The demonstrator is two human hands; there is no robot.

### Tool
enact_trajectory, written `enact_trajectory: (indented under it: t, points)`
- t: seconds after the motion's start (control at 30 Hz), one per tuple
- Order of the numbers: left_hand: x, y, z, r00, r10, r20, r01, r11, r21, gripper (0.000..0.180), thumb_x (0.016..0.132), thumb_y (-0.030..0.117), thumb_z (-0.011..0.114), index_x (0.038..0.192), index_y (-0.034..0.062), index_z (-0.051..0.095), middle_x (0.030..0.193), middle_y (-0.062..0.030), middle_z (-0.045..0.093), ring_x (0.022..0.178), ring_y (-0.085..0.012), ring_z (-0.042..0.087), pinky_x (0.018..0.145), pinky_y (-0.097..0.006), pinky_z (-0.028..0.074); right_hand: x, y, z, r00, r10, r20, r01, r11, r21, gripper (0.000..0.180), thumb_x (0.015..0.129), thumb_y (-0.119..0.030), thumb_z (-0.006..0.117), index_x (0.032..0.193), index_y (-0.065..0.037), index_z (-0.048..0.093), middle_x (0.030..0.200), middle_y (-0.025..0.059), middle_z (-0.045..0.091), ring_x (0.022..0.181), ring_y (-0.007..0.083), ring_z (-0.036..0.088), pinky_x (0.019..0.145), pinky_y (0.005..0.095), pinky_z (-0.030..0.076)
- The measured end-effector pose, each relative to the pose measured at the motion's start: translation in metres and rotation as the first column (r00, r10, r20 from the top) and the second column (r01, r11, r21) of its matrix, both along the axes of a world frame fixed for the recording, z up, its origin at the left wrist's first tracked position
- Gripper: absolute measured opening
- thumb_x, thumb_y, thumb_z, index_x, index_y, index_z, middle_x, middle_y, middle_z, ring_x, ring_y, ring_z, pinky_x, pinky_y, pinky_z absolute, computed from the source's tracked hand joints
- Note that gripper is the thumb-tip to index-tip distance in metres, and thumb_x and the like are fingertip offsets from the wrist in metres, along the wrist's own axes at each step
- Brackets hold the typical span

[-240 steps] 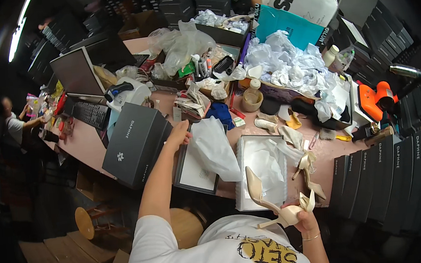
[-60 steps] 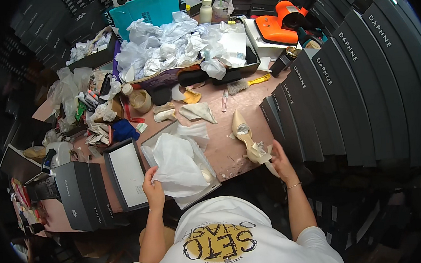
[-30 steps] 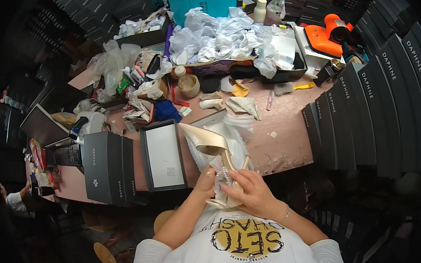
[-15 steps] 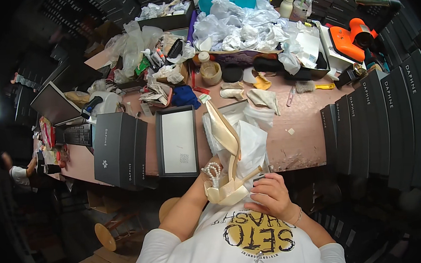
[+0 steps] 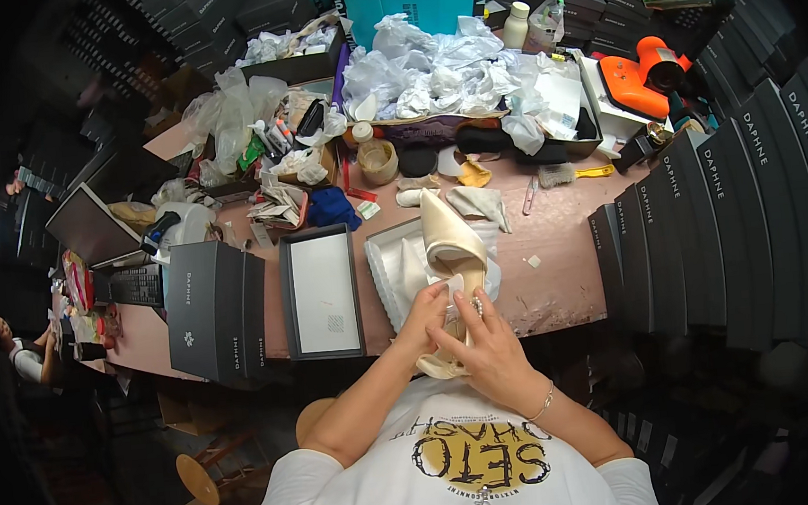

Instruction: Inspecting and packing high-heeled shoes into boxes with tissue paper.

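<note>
A cream satin pointed-toe high-heeled shoe (image 5: 447,219) is held in front of me, sole down, toe pointing away over the table. My left hand (image 5: 425,315) is closed at the shoe's opening, pinching a small white piece of tissue paper (image 5: 455,286). My right hand (image 5: 495,345) grips the shoe's right side and rear, fingers near a string of pearls (image 5: 477,306). The heel end shows only partly below my hands. Behind the held shoe, a second cream shoe (image 5: 412,269) lies in white wrapping paper (image 5: 380,254) in a box.
Left of the shoe lies an open grey shoebox part (image 5: 320,292), beside upright dark boxes (image 5: 205,311). Dark shoeboxes (image 5: 698,248) line the right. Further back are crumpled tissue paper (image 5: 427,65), a glue jar (image 5: 377,160), cloths (image 5: 481,204), a yellow-handled brush (image 5: 578,173) and an orange device (image 5: 633,83).
The shoe has turned from sideways to sole down, hiding its heel. My right hand has moved up onto it, and my left hand has come to its opening with white tissue.
</note>
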State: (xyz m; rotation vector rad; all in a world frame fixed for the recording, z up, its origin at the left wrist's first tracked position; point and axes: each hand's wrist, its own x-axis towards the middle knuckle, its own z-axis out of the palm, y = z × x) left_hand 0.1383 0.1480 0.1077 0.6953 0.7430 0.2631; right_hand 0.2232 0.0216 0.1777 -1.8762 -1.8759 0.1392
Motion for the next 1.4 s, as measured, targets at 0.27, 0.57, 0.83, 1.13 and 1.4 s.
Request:
enact_trajectory:
  t: [0.27,0.57,0.83,1.13,1.4]
  points:
    - [0.008,0.055,0.004,0.963,0.262,0.064,-0.270,0.935,0.230,0.028,0.090,0.004,0.054,0.117,0.0004,0.054,0.099,-0.0029,0.063,0.086,-0.0097,0.059,0.080,-0.026,0.049,0.084,-0.090,0.022,-0.025,-0.040,-0.999,0.401,0.915,-0.046,0.064,0.078,-0.038,0.063,0.110,0.016,0.054,0.100,0.0235,0.064,0.091,0.0315,0.066,0.077,0.0404,0.056]
    - [0.031,0.047,0.063,0.977,0.122,0.178,-0.215,0.493,0.843,0.036,0.081,-0.003,0.060,0.116,0.0041,0.057,0.106,-0.0073,0.058,0.089,-0.0139,0.058,0.081,-0.025,0.046,0.058,-0.072,0.021,-0.101,-0.027,-0.995,0.388,0.919,-0.065,0.060,0.088,-0.048,0.054,0.109,0.008,0.055,0.105,0.0198,0.062,0.097,0.0344,0.063,0.073,0.0512,0.058]
    - [0.019,0.047,0.048,0.998,-0.066,-0.009,0.045,0.572,0.819,0.032,0.075,-0.009,0.060,0.105,0.0034,0.065,0.100,-0.0040,0.054,0.077,-0.0101,0.053,0.072,-0.023,0.046,0.062,-0.068,-0.026,-0.725,0.202,-0.659,0.512,0.798,-0.319,0.051,0.092,-0.047,0.041,0.117,-0.005,0.055,0.114,0.0128,0.060,0.103,0.0290,0.061,0.081,0.0452,0.053]
    - [0.025,0.017,0.076,0.991,-0.107,-0.079,0.122,0.488,0.864,0.026,0.072,-0.001,0.065,0.098,-0.0003,0.067,0.089,-0.0095,0.061,0.080,-0.0197,0.061,0.070,-0.028,0.048,0.048,-0.068,-0.012,-0.701,0.249,-0.668,0.504,0.836,-0.218,0.052,0.092,-0.047,0.044,0.121,-0.005,0.053,0.113,0.0125,0.060,0.105,0.0286,0.059,0.082,0.0440,0.052]
    - [0.042,-0.037,0.096,0.967,-0.247,0.062,-0.029,0.133,0.991,0.037,0.070,-0.003,0.062,0.107,0.0050,0.065,0.080,-0.0112,0.060,0.069,-0.0254,0.060,0.061,-0.032,0.049,0.019,-0.063,-0.037,0.554,-0.369,-0.746,0.274,0.927,-0.255,0.041,0.084,-0.008,0.062,0.121,0.004,0.049,0.112,0.0080,0.058,0.097,0.0179,0.058,0.086,0.0260,0.044]
